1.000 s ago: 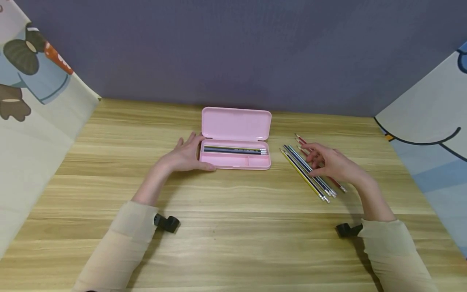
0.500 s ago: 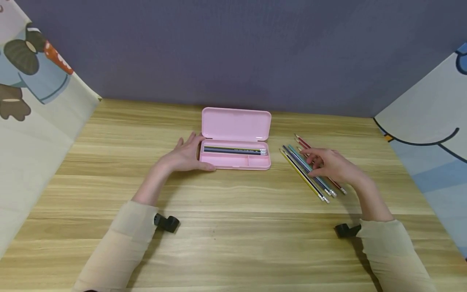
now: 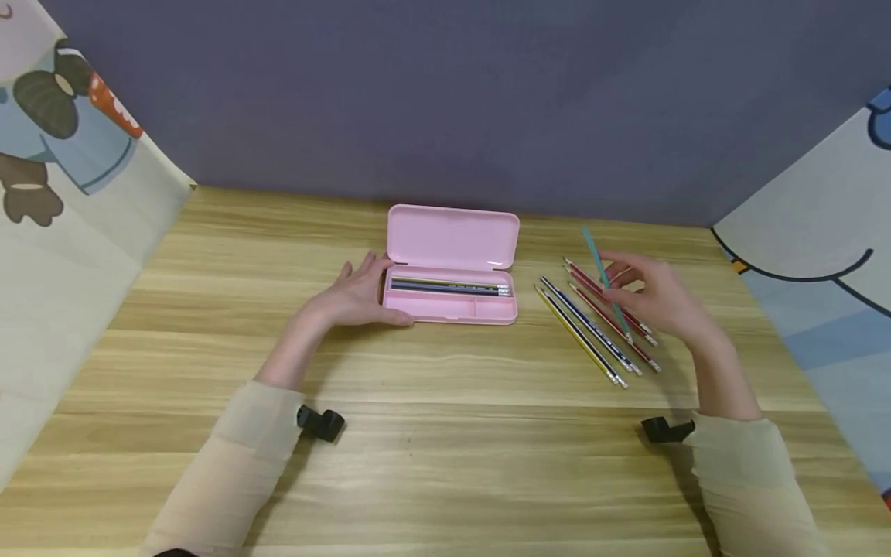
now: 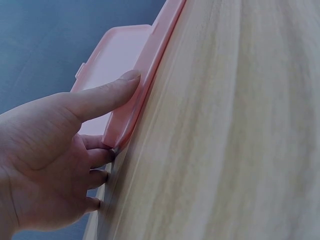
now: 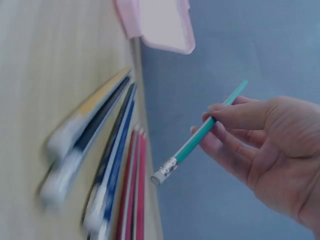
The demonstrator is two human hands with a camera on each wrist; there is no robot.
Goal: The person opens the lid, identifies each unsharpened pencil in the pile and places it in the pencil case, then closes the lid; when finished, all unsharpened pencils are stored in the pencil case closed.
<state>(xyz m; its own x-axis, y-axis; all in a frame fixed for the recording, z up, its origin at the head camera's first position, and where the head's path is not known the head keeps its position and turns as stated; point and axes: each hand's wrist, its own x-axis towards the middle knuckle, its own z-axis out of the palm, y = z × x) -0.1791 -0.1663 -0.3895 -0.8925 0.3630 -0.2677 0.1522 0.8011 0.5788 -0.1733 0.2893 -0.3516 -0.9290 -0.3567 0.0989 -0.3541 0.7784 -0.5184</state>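
Note:
The pink pencil case [image 3: 440, 309] lies open on the table, its lid tipped back. Several dark and yellow-striped pencils [image 3: 445, 287] fill its long rear compartment. My left hand [image 3: 351, 300] holds the case's left end, the thumb [image 4: 112, 95] along the front wall and the other fingers around the end and back corner. Between thumb and fingertips, my right hand [image 3: 661, 298] pinches a teal pencil [image 5: 192, 142], raised over the loose pencils with its eraser end pointing down toward me. Below it lie red pencils [image 3: 643, 357], dark blue pencils [image 3: 592, 329] and yellow-and-black pencils [image 3: 574, 329].
The wooden table [image 3: 445, 449] ends at a dark grey-blue panel [image 3: 445, 100] behind the case. Cartoon-printed cloth walls [image 3: 76, 255] stand at both sides. In the case's front, two smaller compartments sit side by side.
My right hand has picked the teal pencil out of the loose bunch and lifted it up, slightly away and right. The left hand stays on the pencil case.

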